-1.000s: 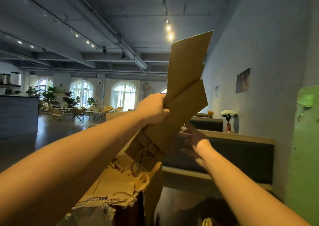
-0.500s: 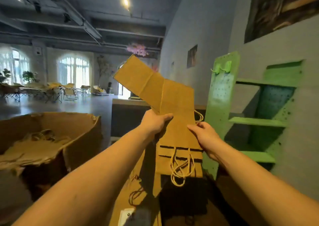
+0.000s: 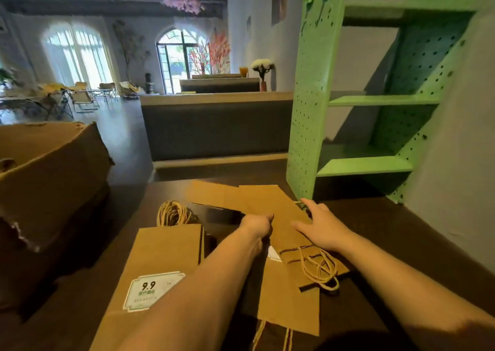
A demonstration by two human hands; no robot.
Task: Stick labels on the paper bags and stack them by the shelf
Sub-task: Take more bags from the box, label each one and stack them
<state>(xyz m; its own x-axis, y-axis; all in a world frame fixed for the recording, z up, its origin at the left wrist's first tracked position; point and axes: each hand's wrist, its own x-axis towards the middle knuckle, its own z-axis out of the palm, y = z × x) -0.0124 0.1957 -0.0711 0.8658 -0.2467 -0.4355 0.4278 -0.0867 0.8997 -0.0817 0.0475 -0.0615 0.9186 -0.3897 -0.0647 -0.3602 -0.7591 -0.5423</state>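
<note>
Two flat brown paper bags (image 3: 263, 203) lie overlapped on the dark table (image 3: 401, 238) beside the green pegboard shelf (image 3: 310, 104). My left hand (image 3: 256, 226) grips the left edge of the upper bag. My right hand (image 3: 320, 224) presses flat on that bag, fingers spread, just above its twine handles (image 3: 320, 269). Nearer me lies a bag (image 3: 158, 259) with a white 9.9 label (image 3: 150, 290) stuck on it. Another bag (image 3: 290, 305) lies under my left forearm.
A large open cardboard box (image 3: 51, 168) stands at the left. A coil of twine handles (image 3: 174, 214) sits beyond the labelled bag. A grey counter (image 3: 214, 128) runs behind the table. The wall (image 3: 455, 176) is close on the right.
The bags were held up in the air in both hands; now they lie on the table by the shelf. My view has tipped down and my right hand has flattened on top.
</note>
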